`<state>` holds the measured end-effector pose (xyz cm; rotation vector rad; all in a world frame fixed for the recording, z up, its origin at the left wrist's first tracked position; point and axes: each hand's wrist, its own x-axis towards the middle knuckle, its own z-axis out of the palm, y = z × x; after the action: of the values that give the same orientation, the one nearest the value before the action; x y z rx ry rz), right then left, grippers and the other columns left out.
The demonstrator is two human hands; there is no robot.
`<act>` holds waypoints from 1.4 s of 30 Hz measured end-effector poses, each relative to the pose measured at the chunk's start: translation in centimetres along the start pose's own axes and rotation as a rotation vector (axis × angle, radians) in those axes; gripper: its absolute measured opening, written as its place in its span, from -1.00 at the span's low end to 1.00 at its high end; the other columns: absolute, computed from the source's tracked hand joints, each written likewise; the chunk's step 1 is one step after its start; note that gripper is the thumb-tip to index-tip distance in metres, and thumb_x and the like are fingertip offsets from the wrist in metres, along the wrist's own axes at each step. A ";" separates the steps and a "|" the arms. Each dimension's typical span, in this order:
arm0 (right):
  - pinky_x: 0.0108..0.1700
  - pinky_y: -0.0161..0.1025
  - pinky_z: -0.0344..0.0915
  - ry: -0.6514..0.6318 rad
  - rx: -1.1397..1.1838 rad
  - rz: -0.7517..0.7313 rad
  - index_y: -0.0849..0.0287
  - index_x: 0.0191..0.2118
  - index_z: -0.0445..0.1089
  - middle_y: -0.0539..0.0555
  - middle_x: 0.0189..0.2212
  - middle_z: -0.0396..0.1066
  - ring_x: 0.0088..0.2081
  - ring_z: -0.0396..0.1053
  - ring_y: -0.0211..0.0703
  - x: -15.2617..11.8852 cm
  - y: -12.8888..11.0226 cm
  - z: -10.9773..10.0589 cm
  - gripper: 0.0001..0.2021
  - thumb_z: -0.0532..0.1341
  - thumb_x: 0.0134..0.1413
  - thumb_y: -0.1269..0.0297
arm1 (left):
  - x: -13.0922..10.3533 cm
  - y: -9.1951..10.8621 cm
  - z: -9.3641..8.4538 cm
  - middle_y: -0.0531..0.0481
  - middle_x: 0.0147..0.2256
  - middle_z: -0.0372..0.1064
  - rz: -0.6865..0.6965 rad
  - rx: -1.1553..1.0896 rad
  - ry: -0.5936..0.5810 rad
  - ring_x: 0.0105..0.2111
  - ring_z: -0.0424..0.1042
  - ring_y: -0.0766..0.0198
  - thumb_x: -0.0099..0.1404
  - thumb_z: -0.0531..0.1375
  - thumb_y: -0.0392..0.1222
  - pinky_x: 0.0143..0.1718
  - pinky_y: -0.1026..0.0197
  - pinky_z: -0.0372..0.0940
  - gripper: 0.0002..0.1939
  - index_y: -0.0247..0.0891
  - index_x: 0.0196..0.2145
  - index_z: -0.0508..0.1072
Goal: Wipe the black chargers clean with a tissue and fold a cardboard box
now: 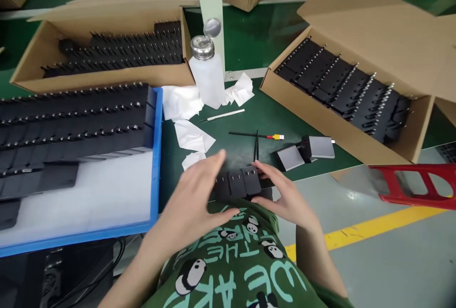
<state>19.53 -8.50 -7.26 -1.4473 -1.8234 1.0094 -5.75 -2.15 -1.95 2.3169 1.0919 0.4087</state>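
Observation:
A short row of black adapter-like blocks (pixel 236 184) with small metal pins stands at the table's near edge, between my two hands. My left hand (pixel 194 198) is open on the left of the row, fingers beyond it and thumb on the near side, partly hiding the leftmost block. Around the right end of the row is my right hand (pixel 283 194), thumb and fingers spread apart; its fingertips are close to the rightmost block, and I cannot tell if they touch. Black tweezers (pixel 257 146) lie just beyond the right fingertips. Behind them is a black cable (pixel 247 134) with a yellow-and-red USB plug.
Two grey-faced devices (pixel 290 157) lie at right. Open cartons of black pinned parts stand at left (pixel 107 76) and right (pixel 309 113). A blue-edged tray (pixel 156 156) holds more. White bottle (pixel 207 77), tissues (pixel 192 135) and a thin white stick (pixel 226 115) sit mid-table.

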 end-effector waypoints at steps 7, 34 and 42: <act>-0.01 -0.08 0.49 -0.015 -0.049 -0.004 -0.11 0.44 -0.16 0.16 0.31 0.17 0.08 0.37 -0.06 0.2 -0.4 -0.1 -0.18 0.30 0.21 0.10 | -2.3 -2.2 -0.1 -0.08 0.27 0.23 -0.163 -0.116 -0.069 0.23 0.27 -0.01 0.29 0.33 -0.05 0.19 -0.04 0.28 -0.04 0.15 0.42 -0.19; 0.13 0.19 0.38 -0.125 -0.548 0.022 -0.05 0.44 -0.20 0.24 0.32 0.09 0.25 0.21 0.22 2.4 -5.4 -0.2 -0.04 0.37 0.08 0.00 | -1.6 -3.0 1.9 -0.21 0.21 0.30 -0.031 -0.149 -0.060 0.18 0.33 -0.10 0.30 0.30 -0.20 0.11 -0.14 0.32 -0.12 0.01 0.41 -0.08; -0.01 0.22 0.46 -0.037 -0.537 0.224 0.07 0.33 0.07 0.35 0.27 0.12 0.13 0.33 0.36 2.6 -7.3 2.9 0.00 0.43 -0.17 -0.22 | -1.3 -4.1 4.2 -0.24 0.16 0.38 -0.139 -0.206 -0.033 0.14 0.42 -0.08 0.22 0.23 -0.31 0.08 -0.09 0.40 -0.27 -0.18 0.32 0.15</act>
<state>12.75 -7.42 -2.64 -1.9945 -2.0945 0.6706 -7.11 -2.45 -7.78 2.0485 1.1307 0.4073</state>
